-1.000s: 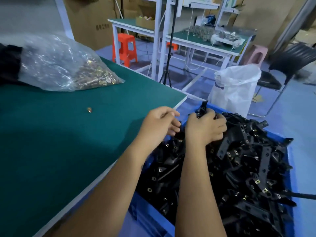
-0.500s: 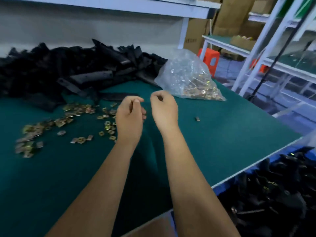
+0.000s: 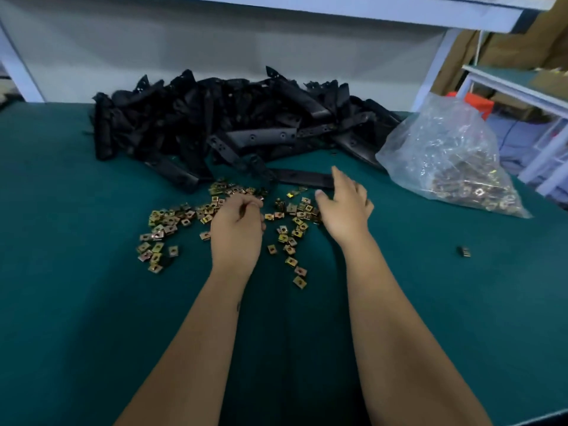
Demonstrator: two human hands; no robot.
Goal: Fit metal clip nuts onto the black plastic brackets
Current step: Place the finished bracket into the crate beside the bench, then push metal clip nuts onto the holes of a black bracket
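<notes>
The loose clip nuts (image 3: 227, 216), brass-coloured and square, lie scattered on the green desk (image 3: 92, 302) in front of the person, and just behind them a heap of black plastic brackets (image 3: 233, 118) runs along the back of the desk, with one single bracket (image 3: 301, 178) lying flat at the heap's near edge. The left hand (image 3: 238, 229) sits over the middle of the scatter with its fingers (image 3: 252, 204) curled inward toward the thumb; whether they pinch a nut cannot be told, since the fingertips hide whatever is under them. The right hand (image 3: 344, 207) reaches toward the single bracket with its fingers spread and straight, one fingertip at the bracket's near end, holding nothing. This looks like the pick-up step of a fresh cycle: one hand for a nut, the other for a bracket. The next move calls for closing on that bracket, lifting it free of the heap, and bringing a nut's open side square to a mounting edge so it slides on. To the right lie a clear bag of nuts (image 3: 445, 167) and one stray nut (image 3: 463, 251).
</notes>
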